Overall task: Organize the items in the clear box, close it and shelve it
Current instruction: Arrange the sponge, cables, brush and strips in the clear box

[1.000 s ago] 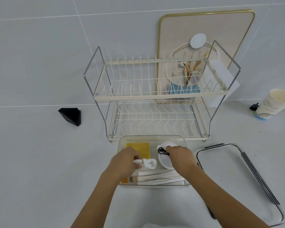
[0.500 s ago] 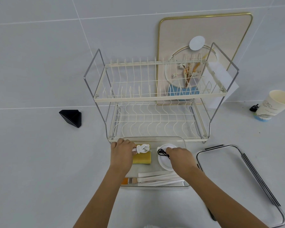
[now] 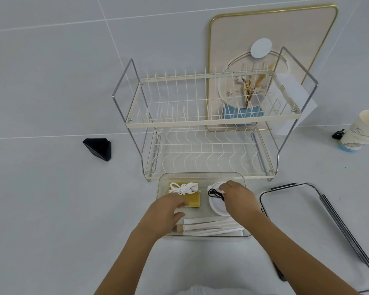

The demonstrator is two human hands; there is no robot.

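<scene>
Sitting right at the front foot of the two-tier dish rack [image 3: 207, 124], the clear box [image 3: 202, 177] is open, with its lid [image 3: 320, 226] lying flat just off its right side. Inside, the far left corner has a yellow sponge [image 3: 193, 199] with a knotted white cord [image 3: 182, 188] resting on top of it. The far right corner has a round white container [image 3: 216, 206] with a little black cord [image 3: 215, 193] on it. Along the near edge there's a bunch of flat white strips [image 3: 211, 225], plus something brownish at the left end that I can't really make out.

The left hand [image 3: 168, 211] is over the near left part of the box, fingers loosely curled, holding nothing as far as I can see, fingertips just next to the sponge. The right hand [image 3: 239, 199] is over the white container, fingers pinched down at the black cord, though the actual grip is hidden by the hand itself.

Both rack tiers look bare. The lid's near right corner is cut off by the frame.
</scene>
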